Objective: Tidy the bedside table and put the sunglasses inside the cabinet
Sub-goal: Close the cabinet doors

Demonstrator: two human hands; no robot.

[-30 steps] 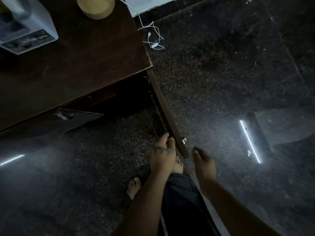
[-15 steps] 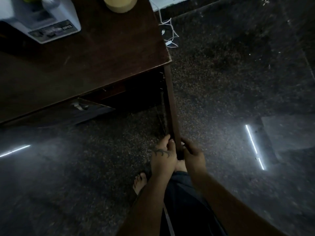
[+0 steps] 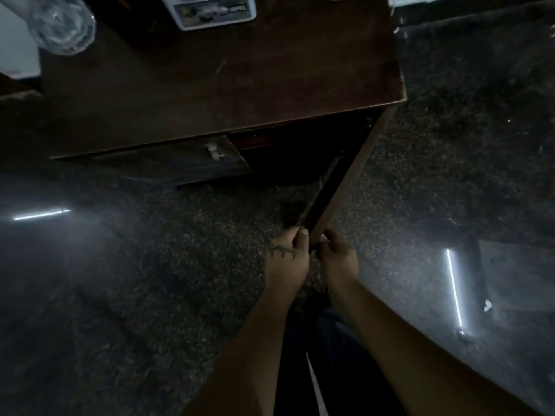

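While the cabinet door (image 3: 336, 187) stands swung open from the right front corner of the table (image 3: 228, 85), both hands are closed on its free edge: the left hand (image 3: 286, 259) grips it from the left side and the right hand (image 3: 338, 259) from the right side, almost touching each other. On the table, a white box (image 3: 213, 10) lies at the far edge and a clear plastic bottle (image 3: 61, 25) lies at the far left corner. The sunglasses are not visible in this dark view, and the second cabinet door (image 3: 180, 163) with its small handle (image 3: 213, 151), under the table's front edge, stands slightly open.
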